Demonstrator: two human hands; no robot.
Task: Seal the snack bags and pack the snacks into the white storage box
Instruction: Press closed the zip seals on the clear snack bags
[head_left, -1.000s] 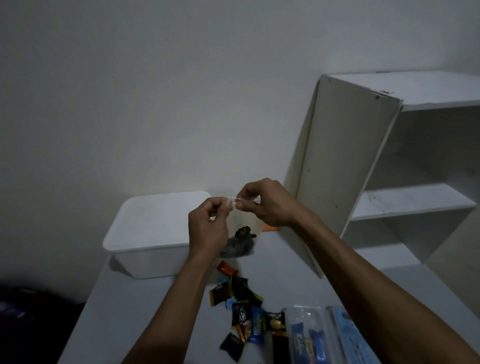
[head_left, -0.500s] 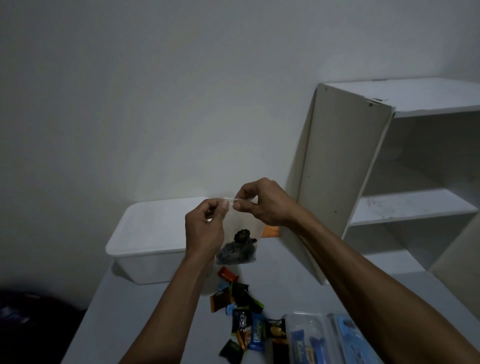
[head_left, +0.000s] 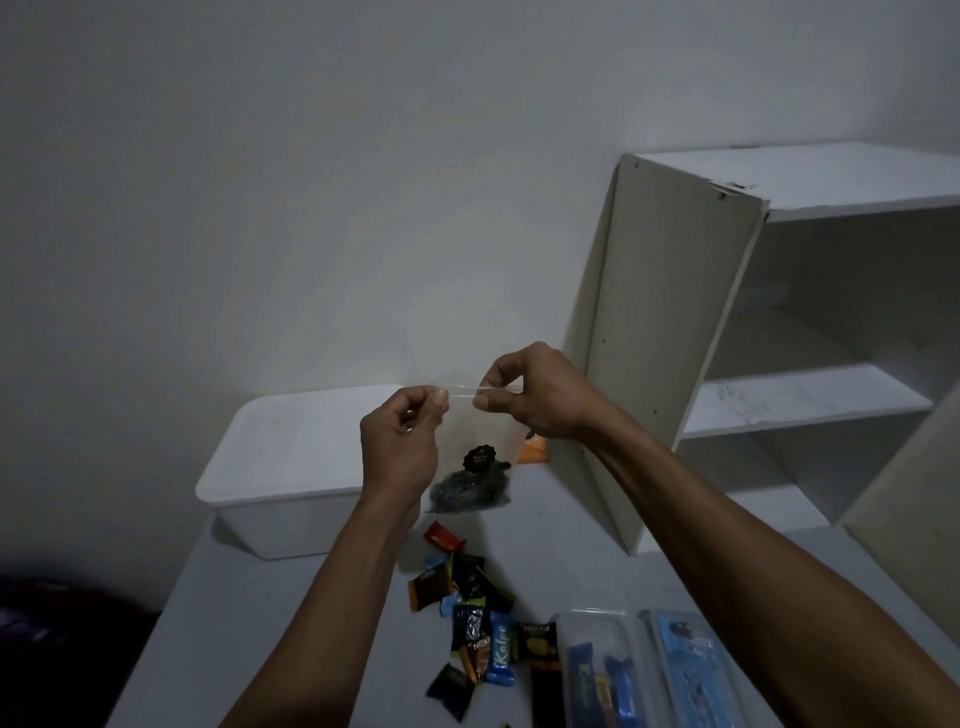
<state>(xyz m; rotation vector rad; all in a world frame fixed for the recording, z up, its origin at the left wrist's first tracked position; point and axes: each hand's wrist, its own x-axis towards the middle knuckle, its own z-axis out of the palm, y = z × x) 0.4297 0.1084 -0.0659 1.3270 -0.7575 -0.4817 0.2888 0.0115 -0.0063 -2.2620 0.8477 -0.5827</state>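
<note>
A clear zip snack bag (head_left: 475, 467) with dark wrapped snacks at its bottom hangs in the air above the table. My left hand (head_left: 402, 447) pinches the left end of its top strip. My right hand (head_left: 530, 397) pinches the strip further right. The white storage box (head_left: 285, 467) stands behind my left hand with its lid on. Several loose wrapped snacks (head_left: 467, 597) lie on the table below the bag. Two more clear bags (head_left: 608, 670) holding blue snacks lie at the near right.
A white shelf unit (head_left: 675, 338) stands on the table (head_left: 545, 545) at the right, its side panel close to my right hand. An orange item (head_left: 534, 449) lies behind the bag. The floor at the left is dark.
My hands have drawn slightly apart along the bag's top strip. The view has shifted a little, with the bag held at about the same height.
</note>
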